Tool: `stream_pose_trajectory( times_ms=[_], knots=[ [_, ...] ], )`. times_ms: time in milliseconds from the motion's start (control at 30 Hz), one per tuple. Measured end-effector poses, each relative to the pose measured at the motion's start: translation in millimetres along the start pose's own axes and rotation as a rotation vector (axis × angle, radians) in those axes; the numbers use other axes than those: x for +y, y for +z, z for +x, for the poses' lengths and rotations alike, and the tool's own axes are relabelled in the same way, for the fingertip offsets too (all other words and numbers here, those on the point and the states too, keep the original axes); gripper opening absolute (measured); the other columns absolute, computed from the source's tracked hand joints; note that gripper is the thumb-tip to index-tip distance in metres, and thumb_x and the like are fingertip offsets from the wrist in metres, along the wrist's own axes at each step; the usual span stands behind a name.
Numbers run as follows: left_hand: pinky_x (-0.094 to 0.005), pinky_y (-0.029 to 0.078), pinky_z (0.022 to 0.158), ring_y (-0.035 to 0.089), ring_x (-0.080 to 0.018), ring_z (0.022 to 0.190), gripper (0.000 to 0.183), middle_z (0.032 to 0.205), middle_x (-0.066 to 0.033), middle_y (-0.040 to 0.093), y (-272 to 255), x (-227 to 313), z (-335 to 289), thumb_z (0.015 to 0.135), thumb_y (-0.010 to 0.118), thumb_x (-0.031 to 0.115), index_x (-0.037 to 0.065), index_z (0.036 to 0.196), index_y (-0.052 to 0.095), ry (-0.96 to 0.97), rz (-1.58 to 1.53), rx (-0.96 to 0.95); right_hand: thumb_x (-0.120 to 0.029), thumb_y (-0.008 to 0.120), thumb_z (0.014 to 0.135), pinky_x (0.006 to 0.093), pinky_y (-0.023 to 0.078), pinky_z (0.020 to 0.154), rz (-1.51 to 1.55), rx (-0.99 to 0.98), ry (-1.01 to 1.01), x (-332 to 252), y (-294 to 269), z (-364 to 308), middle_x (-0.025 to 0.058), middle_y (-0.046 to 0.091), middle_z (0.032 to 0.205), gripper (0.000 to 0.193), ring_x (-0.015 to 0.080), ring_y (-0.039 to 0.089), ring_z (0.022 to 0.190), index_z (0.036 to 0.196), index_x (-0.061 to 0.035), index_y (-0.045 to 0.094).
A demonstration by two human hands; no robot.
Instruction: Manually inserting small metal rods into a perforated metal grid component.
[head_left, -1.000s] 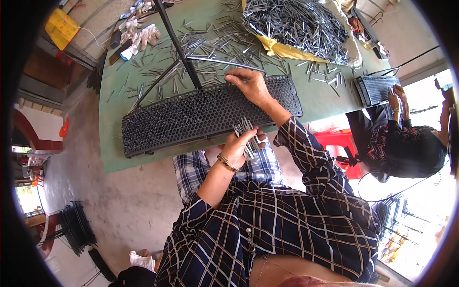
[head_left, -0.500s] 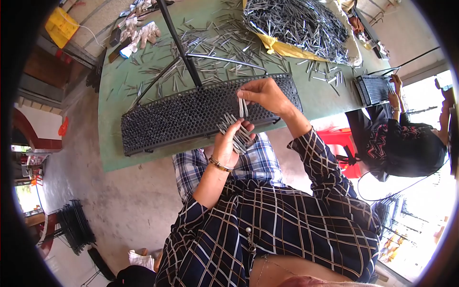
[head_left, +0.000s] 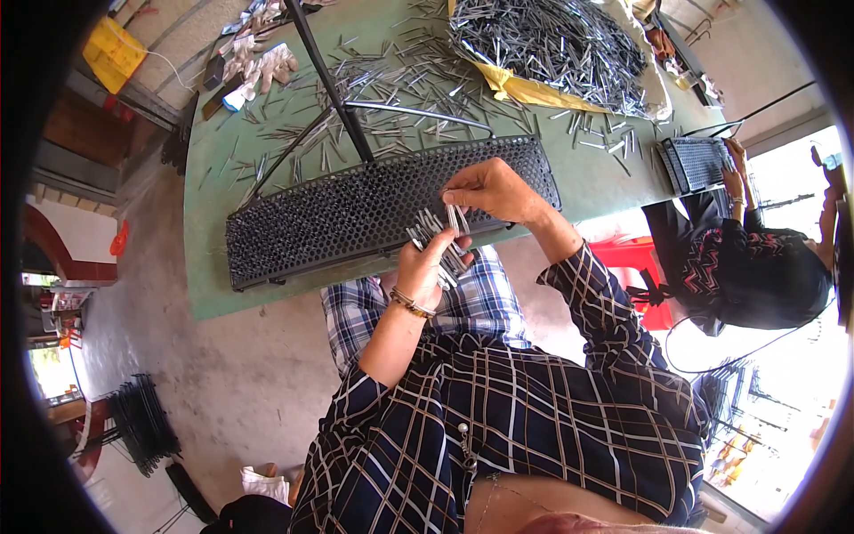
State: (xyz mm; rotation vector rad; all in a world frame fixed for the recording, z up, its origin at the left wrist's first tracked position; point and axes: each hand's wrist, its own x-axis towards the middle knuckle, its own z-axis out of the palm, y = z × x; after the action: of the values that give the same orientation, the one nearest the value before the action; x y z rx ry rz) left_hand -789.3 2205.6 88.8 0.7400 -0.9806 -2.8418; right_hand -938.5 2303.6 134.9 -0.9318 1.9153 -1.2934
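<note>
My left hand [head_left: 425, 272] is closed around a bundle of thin grey metal strips [head_left: 432, 224] in front of the black rack. Just above it, my right hand [head_left: 492, 191] pinches a few more slender metal strips [head_left: 457, 217], their lower ends close to the left hand's fingers. Whether these touch the bundle I cannot tell. Behind both hands lies a long black perforated rack [head_left: 374, 200], its honeycomb holes packed with dark pieces toward the left and more open toward the right. A black rod frame [head_left: 325, 76] rises from its back.
The green table [head_left: 206, 294] bears many scattered strips [head_left: 391, 71] and a heap of strips [head_left: 551, 49] on yellow-edged sacking. Work gloves [head_left: 271, 64] lie at the far left. On the right, another person [head_left: 756, 276] handles a smaller black rack [head_left: 698, 163] beside a red stool [head_left: 627, 258].
My right hand has come down slightly, bringing its pinched strips lower toward the left hand. The left hand stays in nearly the same place with its bundle.
</note>
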Motion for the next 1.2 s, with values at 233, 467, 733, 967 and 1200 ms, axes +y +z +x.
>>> stream_pose_trajectory(
  times_ms=[233,467,733,967,1200],
  knots=[
    [-0.0321,0.056,0.063,0.064,-0.0189,0.080,0.017,0.089,-0.0078,0.062,-1,0,2,0.084,0.063,0.013,0.002,0.097,0.060,0.032,-0.028,0.039,-0.015,0.067,0.081,0.0242,0.048,0.060,0.033,0.102,-0.091,4,0,3,0.0068,0.065,0.074,0.021,0.0097,0.059,0.066,0.092,0.0033,0.066],
    [-0.0321,0.055,0.064,0.063,-0.0192,0.079,0.015,0.087,-0.0084,0.062,-1,-3,0,0.084,0.062,0.012,0.002,0.095,0.059,-0.062,-0.068,-0.006,-0.016,0.064,0.083,0.0265,0.049,0.065,-0.172,0.376,-0.327,0,2,34,0.0102,0.066,0.082,0.023,0.0126,0.061,0.072,0.094,0.0030,0.064],
    [-0.0328,0.054,0.067,0.062,-0.0186,0.082,0.017,0.090,-0.0088,0.062,-2,-5,-1,0.086,0.058,0.011,0.001,0.099,0.058,-0.080,-0.032,-0.028,-0.016,0.065,0.082,0.0294,0.049,0.072,-0.273,0.366,-0.370,12,3,60,0.0104,0.066,0.089,0.021,0.0174,0.063,0.080,0.096,-0.0001,0.065],
    [-0.0326,0.054,0.066,0.062,-0.0186,0.081,0.016,0.089,-0.0092,0.061,-2,-5,0,0.086,0.057,0.011,0.000,0.098,0.058,-0.104,-0.029,-0.022,-0.014,0.065,0.082,0.0290,0.050,0.072,-0.288,0.343,-0.416,17,3,61,0.0103,0.066,0.091,0.020,0.0182,0.063,0.082,0.097,-0.0012,0.065],
    [-0.0322,0.054,0.066,0.062,-0.0185,0.080,0.017,0.089,-0.0090,0.061,0,-5,1,0.086,0.058,0.011,0.000,0.099,0.058,-0.109,-0.039,-0.040,-0.016,0.064,0.082,0.0315,0.050,0.064,-0.291,0.404,-0.511,23,5,64,0.0111,0.064,0.085,0.017,0.0247,0.063,0.074,0.092,-0.0021,0.064]
  ],
)
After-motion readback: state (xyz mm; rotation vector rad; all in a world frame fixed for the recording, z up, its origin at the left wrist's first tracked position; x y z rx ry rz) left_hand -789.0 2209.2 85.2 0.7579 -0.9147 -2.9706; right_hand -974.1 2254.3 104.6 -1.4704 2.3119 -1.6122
